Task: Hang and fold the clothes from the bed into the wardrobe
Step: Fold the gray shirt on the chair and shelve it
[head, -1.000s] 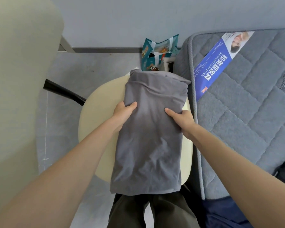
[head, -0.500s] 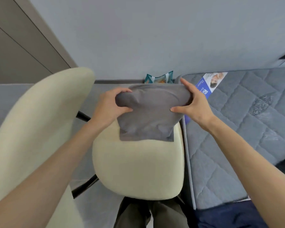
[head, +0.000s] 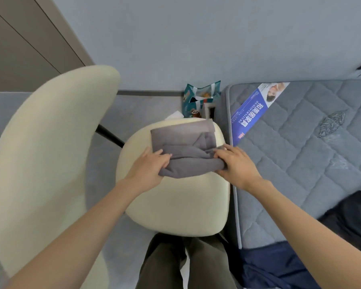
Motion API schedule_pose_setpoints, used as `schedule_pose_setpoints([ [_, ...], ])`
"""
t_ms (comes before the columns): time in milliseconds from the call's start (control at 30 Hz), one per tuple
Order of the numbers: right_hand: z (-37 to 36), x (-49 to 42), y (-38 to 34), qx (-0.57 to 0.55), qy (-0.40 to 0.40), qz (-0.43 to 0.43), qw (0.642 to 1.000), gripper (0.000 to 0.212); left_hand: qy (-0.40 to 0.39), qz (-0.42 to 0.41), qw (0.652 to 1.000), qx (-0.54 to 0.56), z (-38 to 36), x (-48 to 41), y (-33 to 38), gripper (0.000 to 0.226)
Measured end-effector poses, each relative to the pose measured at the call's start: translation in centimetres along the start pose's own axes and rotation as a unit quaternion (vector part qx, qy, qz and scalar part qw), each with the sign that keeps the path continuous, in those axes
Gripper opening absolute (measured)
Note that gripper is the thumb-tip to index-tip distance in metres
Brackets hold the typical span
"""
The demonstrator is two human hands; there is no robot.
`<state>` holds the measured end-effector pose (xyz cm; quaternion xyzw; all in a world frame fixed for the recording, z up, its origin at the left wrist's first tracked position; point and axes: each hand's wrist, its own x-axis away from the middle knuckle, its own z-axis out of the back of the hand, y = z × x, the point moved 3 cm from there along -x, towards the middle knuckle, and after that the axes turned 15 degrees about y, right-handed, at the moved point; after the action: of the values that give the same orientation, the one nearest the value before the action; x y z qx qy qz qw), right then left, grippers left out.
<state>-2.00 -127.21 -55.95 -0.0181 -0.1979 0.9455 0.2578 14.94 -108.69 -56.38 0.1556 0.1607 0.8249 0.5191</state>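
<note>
- A grey garment [head: 183, 140], folded small, lies on the far half of the cream chair seat [head: 175, 203], its near edge rolled up.
- The left hand [head: 148, 166] grips the rolled edge at its left end, fingers curled round the cloth.
- The right hand [head: 237, 163] holds the right end, fingers bent and clamped on the fold.
- The chair back [head: 50, 155] stands to the left.
- The bed [head: 300, 159], just right of the seat, carries a blue label [head: 250, 115] and dark clothes [head: 352, 217] at its near edge.
- A teal bag [head: 200, 97] sits by the wall.
</note>
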Motion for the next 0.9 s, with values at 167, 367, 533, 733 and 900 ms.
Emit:
schedule_pose_setpoints([
  [167,-4.4,4.7,0.9,-0.120,-0.175,-0.134,0.968,0.022,-0.106,0.173,0.967,0.153,-4.7,4.6,-1.4,0.032],
  [367,-5.5,2.9,2.4,-0.295,-0.001,-0.339,0.893,0.040,0.051,0.453,0.819,0.347,-5.4,4.3,-4.7,0.021],
  [533,-7.4,-0.2,2.5,-0.347,0.154,-0.406,0.831,0.058,0.177,0.532,0.736,0.378,-8.0,1.4,-6.0,0.028],
  [733,-11.4,0.6,0.1,-0.210,0.084,-0.293,0.929,0.078,0.132,0.544,0.760,0.331,-12.1,0.8,-6.0,0.046],
  [900,-12.7,0.2,0.1,0.063,-0.008,-0.231,0.971,0.060,0.138,0.477,0.854,0.157,-11.9,0.4,-6.2,0.032],
])
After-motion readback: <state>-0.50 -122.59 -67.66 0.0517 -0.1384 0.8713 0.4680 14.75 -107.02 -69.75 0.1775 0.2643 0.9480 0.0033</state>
